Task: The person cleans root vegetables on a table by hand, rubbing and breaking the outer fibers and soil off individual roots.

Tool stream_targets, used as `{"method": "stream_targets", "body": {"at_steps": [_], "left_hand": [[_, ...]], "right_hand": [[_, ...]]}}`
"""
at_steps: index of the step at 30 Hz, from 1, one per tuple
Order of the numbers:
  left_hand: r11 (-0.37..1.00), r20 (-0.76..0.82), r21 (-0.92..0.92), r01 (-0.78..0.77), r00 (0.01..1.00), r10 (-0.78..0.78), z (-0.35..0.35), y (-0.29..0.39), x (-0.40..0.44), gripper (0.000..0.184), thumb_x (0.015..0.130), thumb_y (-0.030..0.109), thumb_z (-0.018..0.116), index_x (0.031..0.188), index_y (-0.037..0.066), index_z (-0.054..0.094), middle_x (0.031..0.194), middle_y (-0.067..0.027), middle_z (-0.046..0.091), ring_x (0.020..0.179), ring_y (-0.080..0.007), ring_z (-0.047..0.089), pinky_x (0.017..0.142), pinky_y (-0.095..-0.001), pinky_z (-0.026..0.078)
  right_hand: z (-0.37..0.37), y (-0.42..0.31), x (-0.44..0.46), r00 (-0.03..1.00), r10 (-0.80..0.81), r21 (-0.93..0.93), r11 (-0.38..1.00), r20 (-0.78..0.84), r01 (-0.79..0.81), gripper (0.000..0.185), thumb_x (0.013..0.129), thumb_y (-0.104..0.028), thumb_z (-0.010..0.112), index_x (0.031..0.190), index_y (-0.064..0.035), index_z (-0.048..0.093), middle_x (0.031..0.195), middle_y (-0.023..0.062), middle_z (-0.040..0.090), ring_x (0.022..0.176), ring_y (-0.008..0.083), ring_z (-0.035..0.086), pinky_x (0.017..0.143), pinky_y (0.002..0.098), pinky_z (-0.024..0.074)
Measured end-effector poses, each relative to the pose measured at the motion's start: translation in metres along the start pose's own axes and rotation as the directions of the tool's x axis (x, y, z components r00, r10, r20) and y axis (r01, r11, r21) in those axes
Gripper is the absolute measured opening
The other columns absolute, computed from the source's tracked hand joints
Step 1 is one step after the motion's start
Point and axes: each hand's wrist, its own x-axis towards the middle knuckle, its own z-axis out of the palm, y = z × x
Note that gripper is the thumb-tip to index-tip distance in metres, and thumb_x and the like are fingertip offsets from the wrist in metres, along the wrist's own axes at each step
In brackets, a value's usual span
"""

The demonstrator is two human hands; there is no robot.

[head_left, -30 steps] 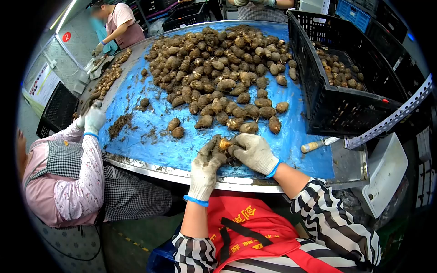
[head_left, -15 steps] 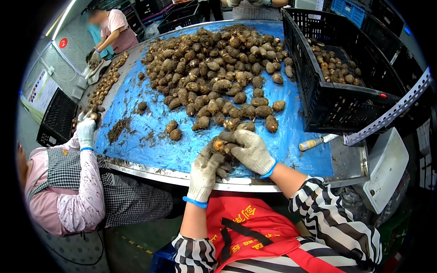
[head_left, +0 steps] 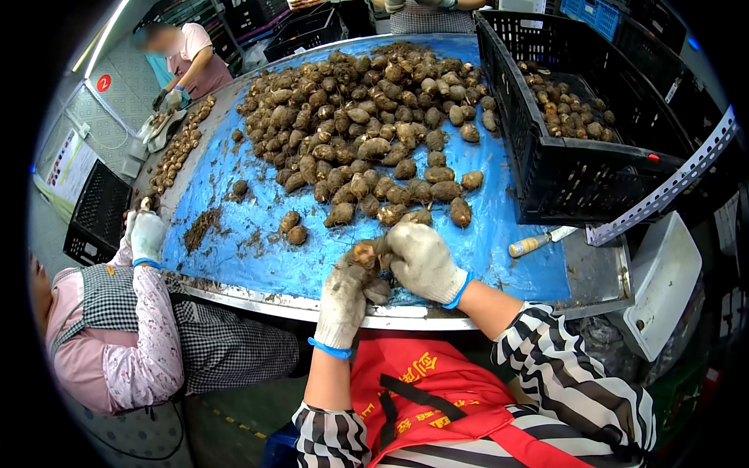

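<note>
In a soiled white glove, my left hand (head_left: 343, 300) is closed round a small brown taro (head_left: 363, 253) near the table's front edge. My right hand (head_left: 425, 261), gloved the same way, is closed with its fingertips against the same taro; the exact grip is partly hidden. Just beyond the hands lies a large heap of dirty, hairy taros (head_left: 351, 125) on blue plastic sheeting (head_left: 484, 249). Two loose taros (head_left: 292, 226) rest to the left of the heap's front. A knife with a wooden handle (head_left: 530, 245) lies right of my right hand.
A tall black crate (head_left: 577, 175) holding some taros stands at the right, beside a perforated metal strip (head_left: 671, 183). At the left, a co-worker (head_left: 148, 327) handles taros near a row of cleaner ones (head_left: 175, 152). Another person (head_left: 195, 58) works at the far left.
The taro in my hands has turned, with its pale end now facing up. My right hand has shifted slightly left and up. The whole view has moved a little.
</note>
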Motion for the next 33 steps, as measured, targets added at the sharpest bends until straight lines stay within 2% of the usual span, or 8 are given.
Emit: {"method": "stream_targets", "body": {"at_steps": [2, 4, 7, 13, 19, 22, 26, 33], "left_hand": [[0.997, -0.036, -0.08, -0.004, 0.999, 0.001, 0.001, 0.001, 0.0, 0.043, 0.098, 0.01, 0.055, 0.137, -0.004, 0.046, 0.115, -0.0177, 0.065, 0.084, -0.0256, 0.068, 0.065, -0.0328, 0.059], [0.985, 0.047, -0.171, -0.02, 0.998, 0.029, -0.012, -0.003, 0.003, 0.047, 0.098, 0.014, 0.059, 0.139, -0.003, 0.045, 0.117, -0.0198, 0.065, 0.094, -0.0295, 0.068, 0.069, -0.0358, 0.061], [0.988, -0.054, -0.104, -0.118, 0.992, 0.112, -0.013, -0.004, 0.001, 0.052, 0.095, 0.015, 0.063, 0.14, -0.003, 0.044, 0.117, -0.0188, 0.064, 0.092, -0.0287, 0.069, 0.069, -0.0355, 0.062], [0.989, 0.028, 0.092, -0.114, 0.993, 0.112, -0.003, 0.001, 0.001, 0.065, 0.088, 0.018, 0.074, 0.142, -0.003, 0.044, 0.115, -0.0149, 0.066, 0.083, -0.0217, 0.069, 0.065, -0.0312, 0.06], [0.98, -0.001, 0.192, -0.048, 0.999, 0.049, -0.002, -0.001, -0.003, 0.06, 0.09, 0.018, 0.075, 0.139, -0.004, 0.048, 0.117, -0.0106, 0.066, 0.085, -0.0163, 0.067, 0.072, -0.0272, 0.057], [0.961, -0.055, 0.277, 0.011, 0.998, 0.004, 0.006, 0.001, -0.006, 0.049, 0.092, 0.012, 0.068, 0.136, -0.005, 0.053, 0.098, -0.0082, 0.066, 0.075, -0.0137, 0.063, 0.067, -0.0262, 0.053], [0.92, -0.069, 0.385, 0.071, 0.996, -0.048, 0.008, 0.003, -0.009, 0.04, 0.094, 0.007, 0.063, 0.132, -0.005, 0.057, 0.085, -0.006, 0.066, 0.069, -0.0116, 0.061, 0.063, -0.0254, 0.051], [0.841, -0.097, 0.526, 0.124, 0.992, -0.085, 0.023, 0.011, -0.016, 0.048, 0.093, 0.008, 0.064, 0.137, -0.007, 0.052, 0.1, -0.0084, 0.068, 0.074, -0.0123, 0.064, 0.065, -0.0246, 0.053]], "right_hand": [[0.001, 0.0, -0.004, 0.993, -0.079, -0.012, 0.997, 0.083, 0.081, 0.018, 0.074, -0.008, 0.064, 0.092, -0.0027, 0.064, 0.092, 0.0175, 0.065, 0.089, 0.0382, 0.063, 0.08, 0.0466, 0.0513], [-0.005, -0.002, 0.001, 0.996, 0.05, 0.074, 0.996, 0.068, -0.055, 0.016, 0.075, -0.008, 0.064, 0.09, -0.0028, 0.065, 0.09, 0.0168, 0.065, 0.088, 0.0379, 0.063, 0.08, 0.0468, 0.0512], [-0.004, 0.007, -0.001, 0.992, 0.124, 0.024, 0.992, 0.005, -0.124, 0.013, 0.078, -0.012, 0.064, 0.088, -0.0031, 0.066, 0.086, 0.0164, 0.064, 0.087, 0.0379, 0.063, 0.08, 0.0472, 0.0512], [-0.007, 0.004, 0.0, 0.962, 0.261, 0.051, 0.963, 0.08, -0.266, 0.018, 0.08, -0.016, 0.068, 0.09, -0.0019, 0.066, 0.088, 0.0173, 0.064, 0.089, 0.0372, 0.064, 0.08, 0.0463, 0.0514], [-0.016, -0.009, 0.009, 0.999, 0.042, 0.391, 0.919, 0.017, -0.045, 0.033, 0.077, 0.001, 0.065, 0.109, -0.0026, 0.07, 0.098, 0.0155, 0.067, 0.094, 0.0332, 0.065, 0.086, 0.0408, 0.0523], [-0.009, 0.005, 0.009, 0.986, -0.162, 0.346, 0.924, -0.029, 0.162, 0.033, 0.075, 0.003, 0.063, 0.107, -0.0026, 0.071, 0.103, 0.016, 0.068, 0.096, 0.035, 0.065, 0.087, 0.0416, 0.052], [-0.006, 0.005, 0.002, 0.999, -0.045, 0.203, 0.978, -0.002, 0.045, 0.029, 0.073, 0.004, 0.061, 0.101, -0.0015, 0.067, 0.098, 0.0173, 0.067, 0.095, 0.0385, 0.064, 0.086, 0.0448, 0.0523], [-0.007, 0.016, 0.0, 0.98, 0.165, 0.05, 0.984, 0.107, -0.171, 0.022, 0.081, -0.002, 0.061, 0.102, -0.0027, 0.066, 0.1, 0.0182, 0.066, 0.099, 0.0377, 0.063, 0.088, 0.0446, 0.0519]]}}
